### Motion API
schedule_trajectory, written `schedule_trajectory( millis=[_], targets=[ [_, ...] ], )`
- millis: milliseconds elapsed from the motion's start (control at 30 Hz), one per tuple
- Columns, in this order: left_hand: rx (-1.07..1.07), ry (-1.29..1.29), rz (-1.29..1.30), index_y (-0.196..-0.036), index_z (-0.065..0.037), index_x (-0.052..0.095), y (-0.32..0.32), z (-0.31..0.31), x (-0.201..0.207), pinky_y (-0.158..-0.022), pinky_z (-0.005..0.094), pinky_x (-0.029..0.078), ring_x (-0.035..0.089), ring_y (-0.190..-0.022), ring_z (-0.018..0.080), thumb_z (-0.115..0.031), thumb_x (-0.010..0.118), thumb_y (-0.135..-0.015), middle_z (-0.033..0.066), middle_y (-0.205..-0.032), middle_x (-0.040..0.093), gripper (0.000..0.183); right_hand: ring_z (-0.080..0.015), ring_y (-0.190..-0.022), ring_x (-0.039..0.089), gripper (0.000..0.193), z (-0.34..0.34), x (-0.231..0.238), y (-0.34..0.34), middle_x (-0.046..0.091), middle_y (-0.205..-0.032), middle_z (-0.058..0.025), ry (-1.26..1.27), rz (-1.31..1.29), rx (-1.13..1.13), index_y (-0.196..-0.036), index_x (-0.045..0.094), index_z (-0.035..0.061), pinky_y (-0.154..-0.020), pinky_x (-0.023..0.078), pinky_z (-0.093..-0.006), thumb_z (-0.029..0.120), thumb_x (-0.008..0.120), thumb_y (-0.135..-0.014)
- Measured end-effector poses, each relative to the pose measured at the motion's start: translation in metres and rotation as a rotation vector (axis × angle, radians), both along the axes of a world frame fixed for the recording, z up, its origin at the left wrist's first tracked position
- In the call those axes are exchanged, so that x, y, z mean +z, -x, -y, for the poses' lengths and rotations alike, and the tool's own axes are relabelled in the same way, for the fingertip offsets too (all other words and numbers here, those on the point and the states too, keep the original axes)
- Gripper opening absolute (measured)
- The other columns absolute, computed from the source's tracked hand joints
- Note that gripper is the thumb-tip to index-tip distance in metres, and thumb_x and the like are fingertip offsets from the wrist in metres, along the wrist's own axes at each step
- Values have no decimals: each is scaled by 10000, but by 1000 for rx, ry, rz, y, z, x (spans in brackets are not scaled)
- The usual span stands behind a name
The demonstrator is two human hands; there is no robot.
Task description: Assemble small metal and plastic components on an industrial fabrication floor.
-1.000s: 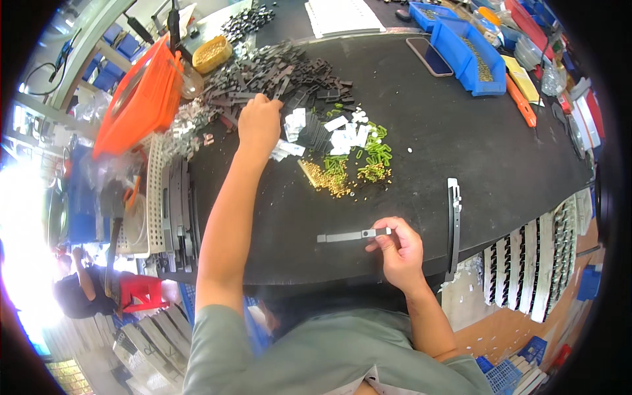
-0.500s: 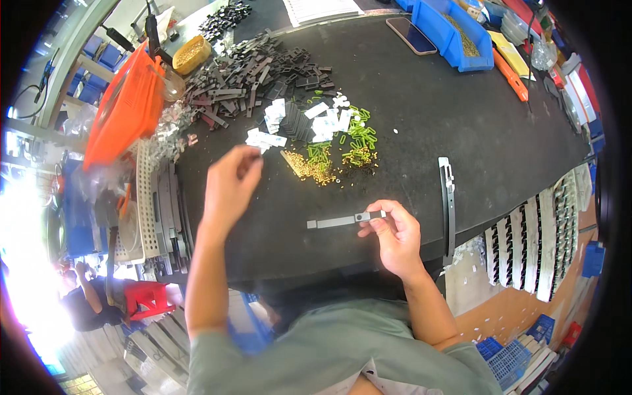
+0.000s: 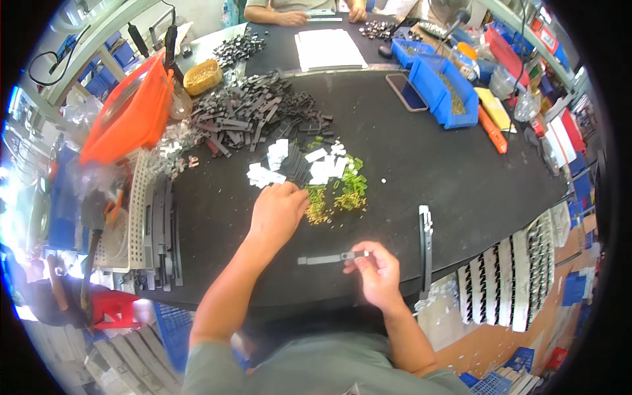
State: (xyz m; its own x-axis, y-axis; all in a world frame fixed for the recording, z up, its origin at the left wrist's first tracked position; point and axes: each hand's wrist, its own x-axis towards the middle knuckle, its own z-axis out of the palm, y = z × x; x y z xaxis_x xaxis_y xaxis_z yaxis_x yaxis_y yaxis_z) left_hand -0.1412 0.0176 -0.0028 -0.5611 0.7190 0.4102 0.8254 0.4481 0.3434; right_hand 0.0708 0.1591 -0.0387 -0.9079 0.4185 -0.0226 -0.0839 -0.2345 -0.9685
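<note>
My right hand pinches the right end of a slim grey metal strip, which lies almost level above the black table. Near the held end a small dark fitting sits on this strip. My left hand is closed at the small parts, its fingertips curled down beside the green rings. What those fingers hold, if anything, is hidden. Brass-coloured bits lie just right of it, and white rectangular pieces lie just beyond. A stack of thin dark plates stands among the white pieces.
Dark metal parts form a heap at far left, near an orange bin. Another strip assembly lies right of my right hand. A phone and blue bins stand far right. Across the table, another person's hands are working.
My left hand has moved right and away from me, to the small parts. My right hand keeps the strip in its pinch. The view has tilted up, bringing the other person's hands into sight.
</note>
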Motion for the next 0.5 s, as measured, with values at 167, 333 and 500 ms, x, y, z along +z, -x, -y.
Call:
schedule_trajectory(
  millis=[167,333,500],
  targets=[
    [45,42,-72,-901,-52,701,-1,5,-12,-766,412,511,649,-830,309,-107,719,-846,85,-889,684,79,-167,-876,679,140,1,1,-1,641,-993,-99,-48,-37,13,-1120,603,-47,-780,605,-323,-8,575,-988],
    [211,-258,121,-1013,-26,716,-2,28,7,-695,367,525,665,-776,316,-49,666,-893,135,-903,696,132,-166,-851,679,131,2,2,5,631,-949,-90,-31,-9,-22,-1112,598,-49,-768,603,-314,-11,567,-991],
    [345,-240,292,-1027,-8,727,-16,74,40,-732,303,531,692,-802,205,-38,687,-900,129,-934,722,137,-160,-829,676,139,-9,3,9,644,-964,-92,-44,-58,-39,-1123,606,-41,-749,600,-321,-20,574,-989]
  ],
)
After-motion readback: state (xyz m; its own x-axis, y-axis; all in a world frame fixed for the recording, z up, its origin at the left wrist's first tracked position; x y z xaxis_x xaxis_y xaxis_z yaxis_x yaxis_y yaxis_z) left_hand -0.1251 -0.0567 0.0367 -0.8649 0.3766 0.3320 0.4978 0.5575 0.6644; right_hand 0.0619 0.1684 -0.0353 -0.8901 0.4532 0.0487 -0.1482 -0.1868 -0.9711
